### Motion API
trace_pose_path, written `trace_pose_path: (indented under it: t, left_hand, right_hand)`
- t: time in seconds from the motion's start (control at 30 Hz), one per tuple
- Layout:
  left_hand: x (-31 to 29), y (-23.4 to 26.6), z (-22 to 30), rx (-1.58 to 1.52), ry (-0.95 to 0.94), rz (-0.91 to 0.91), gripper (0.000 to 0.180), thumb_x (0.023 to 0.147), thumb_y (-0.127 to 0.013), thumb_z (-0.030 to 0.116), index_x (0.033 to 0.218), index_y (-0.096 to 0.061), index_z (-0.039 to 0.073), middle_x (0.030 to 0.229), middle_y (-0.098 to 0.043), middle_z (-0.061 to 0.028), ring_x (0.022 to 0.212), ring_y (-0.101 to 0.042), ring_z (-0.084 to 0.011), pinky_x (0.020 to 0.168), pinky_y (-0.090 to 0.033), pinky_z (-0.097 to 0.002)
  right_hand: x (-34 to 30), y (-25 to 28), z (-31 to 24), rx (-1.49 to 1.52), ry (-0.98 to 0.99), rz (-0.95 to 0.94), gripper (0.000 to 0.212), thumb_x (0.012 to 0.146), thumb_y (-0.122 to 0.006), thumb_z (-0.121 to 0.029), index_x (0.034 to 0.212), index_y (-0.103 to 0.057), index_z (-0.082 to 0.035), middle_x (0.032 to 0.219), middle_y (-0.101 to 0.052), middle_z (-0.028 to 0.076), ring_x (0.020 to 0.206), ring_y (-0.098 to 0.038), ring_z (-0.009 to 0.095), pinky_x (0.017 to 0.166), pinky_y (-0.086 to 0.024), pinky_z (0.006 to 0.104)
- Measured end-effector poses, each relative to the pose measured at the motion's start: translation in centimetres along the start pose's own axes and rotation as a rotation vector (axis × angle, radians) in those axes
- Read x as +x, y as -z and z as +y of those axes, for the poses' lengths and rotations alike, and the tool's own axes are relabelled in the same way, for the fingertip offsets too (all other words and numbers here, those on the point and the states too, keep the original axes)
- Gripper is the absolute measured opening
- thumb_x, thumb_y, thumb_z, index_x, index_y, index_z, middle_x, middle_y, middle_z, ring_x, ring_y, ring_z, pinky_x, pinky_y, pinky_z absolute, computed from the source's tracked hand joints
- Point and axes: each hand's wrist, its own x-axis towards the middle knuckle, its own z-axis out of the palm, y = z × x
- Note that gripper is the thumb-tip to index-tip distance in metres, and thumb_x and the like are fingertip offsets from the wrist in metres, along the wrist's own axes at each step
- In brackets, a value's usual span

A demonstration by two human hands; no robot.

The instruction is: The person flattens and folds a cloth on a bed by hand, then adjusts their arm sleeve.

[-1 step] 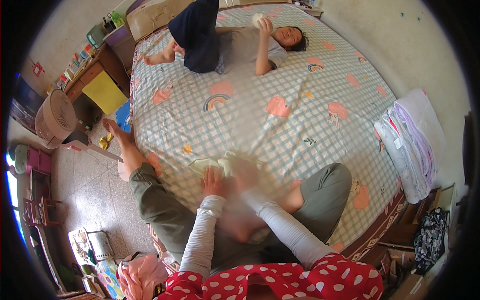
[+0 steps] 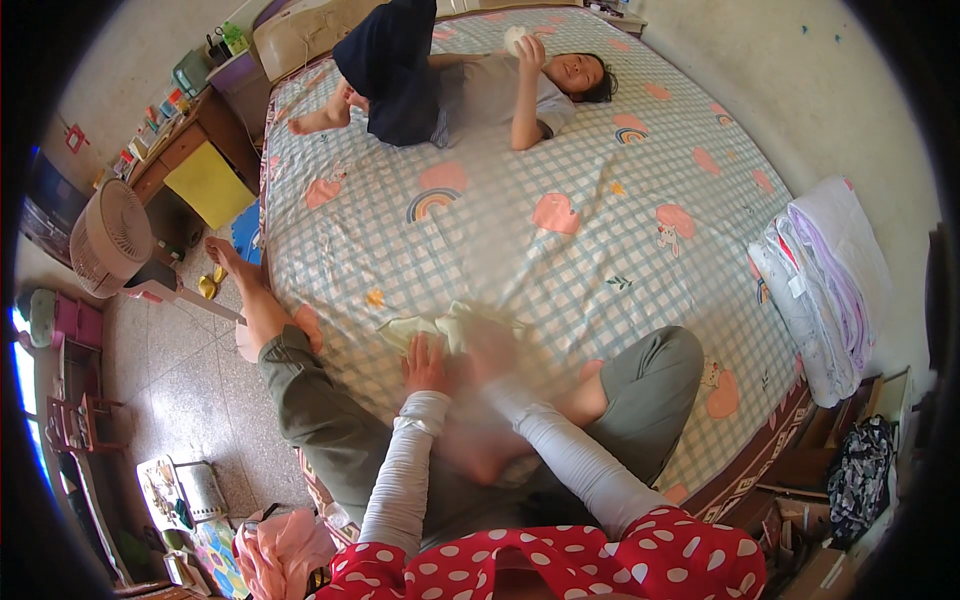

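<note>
A pale green cloth (image 2: 405,328) lies on the checked bedsheet (image 2: 560,270), just in front of my crossed legs. My left hand (image 2: 427,368) rests flat on its near edge, with fingers stretched out and slightly apart. Beside it, my right hand (image 2: 490,352) is over or against the right part of the cloth. A hazy smear across the middle of the picture hides that hand's fingers, so their grip does not show. The cloth's right side is also blurred.
Across the bed's far end lies another person (image 2: 480,95), holding a round whitish thing (image 2: 515,40). Folded quilts (image 2: 830,290) are stacked at the right edge. A fan (image 2: 112,238) stands left of the bed, near a wooden desk (image 2: 195,150). Pink fabric (image 2: 285,555) sits at lower left.
</note>
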Motion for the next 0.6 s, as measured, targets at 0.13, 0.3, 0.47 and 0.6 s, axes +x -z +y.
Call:
trace_pose_path:
  t: [0.13, 0.3, 0.47, 0.6]
  left_hand:
    - [-0.1, 0.1, 0.0, -0.004, 0.002, -0.002, 0.065, 0.071, -0.059, 0.025, 0.128, -0.03, 0.018, 0.135, -0.022, -0.0129, 0.125, -0.019, -0.0295, 0.098, -0.02, -0.0475]
    - [-0.3, -0.8, 0.4, -0.049, -0.029, 0.13, 0.05, 0.074, -0.051, 0.022, 0.122, -0.038, 0.025, 0.132, -0.03, -0.0089, 0.122, -0.027, -0.026, 0.096, -0.026, -0.0474]
    - [-0.2, -2.3, -2.0, -0.071, -0.067, 0.17, 0.047, 0.075, -0.049, 0.015, 0.121, -0.041, 0.02, 0.131, -0.031, -0.0103, 0.12, -0.031, -0.0284, 0.095, -0.029, -0.0432]
    - [1.5, -2.0, -1.5, -0.291, -0.164, 0.19, 0.044, 0.073, -0.05, 0.008, 0.116, -0.044, 0.009, 0.126, -0.037, -0.0142, 0.116, -0.035, -0.0329, 0.093, -0.035, -0.0354]
  right_hand:
    - [-0.1, 0.2, -0.2, 0.001, -0.002, 0.002, 0.045, 0.062, -0.059, -0.016, 0.106, -0.051, -0.009, 0.116, -0.042, 0.017, 0.106, -0.041, 0.033, 0.086, -0.03, 0.0484]
    - [-0.3, 0.6, 0.0, -0.049, -0.003, -0.016, 0.045, 0.063, -0.058, -0.017, 0.107, -0.05, -0.009, 0.117, -0.042, 0.016, 0.107, -0.041, 0.033, 0.088, -0.031, 0.0476]
    - [-0.8, -0.3, -1.0, 0.075, 0.016, 0.079, 0.025, 0.07, -0.05, -0.012, 0.094, -0.057, -0.008, 0.1, -0.054, 0.013, 0.095, -0.05, 0.029, 0.081, -0.038, 0.0388]
    - [0.2, 0.6, 0.3, 0.046, -0.062, -0.108, 0.005, 0.07, -0.049, -0.01, 0.068, -0.052, -0.007, 0.074, -0.054, 0.013, 0.073, -0.052, 0.032, 0.063, -0.042, 0.041]
